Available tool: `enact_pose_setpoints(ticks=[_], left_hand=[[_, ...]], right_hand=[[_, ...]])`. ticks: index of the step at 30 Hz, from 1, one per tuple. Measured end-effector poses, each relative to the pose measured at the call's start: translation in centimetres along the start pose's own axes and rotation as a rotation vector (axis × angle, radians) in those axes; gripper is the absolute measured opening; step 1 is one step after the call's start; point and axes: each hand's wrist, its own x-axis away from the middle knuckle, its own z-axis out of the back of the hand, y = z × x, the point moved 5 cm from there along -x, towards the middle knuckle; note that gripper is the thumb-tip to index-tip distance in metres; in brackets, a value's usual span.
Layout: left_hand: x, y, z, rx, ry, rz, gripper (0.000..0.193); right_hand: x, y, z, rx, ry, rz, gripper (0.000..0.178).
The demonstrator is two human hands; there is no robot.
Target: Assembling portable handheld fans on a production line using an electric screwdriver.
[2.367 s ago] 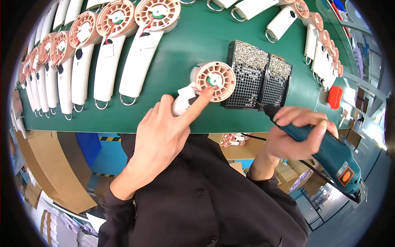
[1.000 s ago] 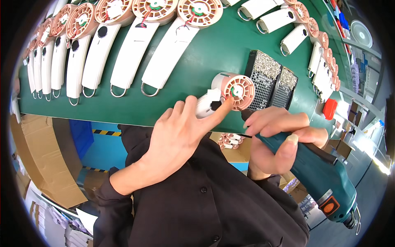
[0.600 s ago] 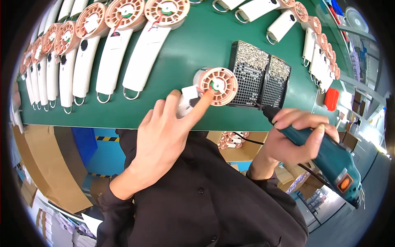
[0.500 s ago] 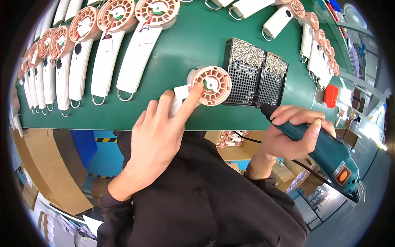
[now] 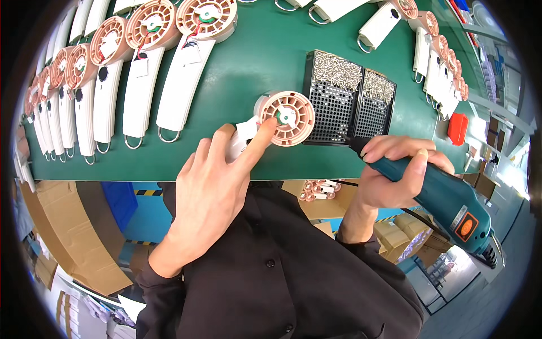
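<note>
Hands on white handle unit with round pink grille, teal screwdriver

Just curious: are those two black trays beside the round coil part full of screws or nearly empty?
Partly filled. In both black trays, silvery screws are heaped along the far edge, while the near mesh floor shows bare.

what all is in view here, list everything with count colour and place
white handle unit with coil disc: one, white and peach, mat centre
finished units: a row, count unclear, upper left
handle units: several, white, upper right
screw trays: two, black, right of the disc
green mat: one, on the bench
red block: one, far right
electric screwdriver: one, teal
cardboard boxes: brown, under the bench
left hand: fingertip on the disc
right hand: grips the screwdriver
</note>
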Motion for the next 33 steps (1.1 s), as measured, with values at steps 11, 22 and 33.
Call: enact_pose_setpoints(ticks=[11, 22, 33], left_hand=[[0.0, -0.3, 0.0, -0.022, -0.006, -0.027, 0.07], [0.0, -0.3, -0.1, 0.015, -0.025, -0.017, 0.069], [0.5, -0.6, -0.1, -0.011, -0.012, -0.03, 0.071]], right_hand=[[0.1, 0.1, 0.1, -0.012, 0.031, -0.011, 0.022], [-0.1, 0.1, 0.0, -0.004, 0.026, -0.01, 0.021], [-0.5, -2.7, -0.4, -0.085, 0.1, 0.066, 0.016]])
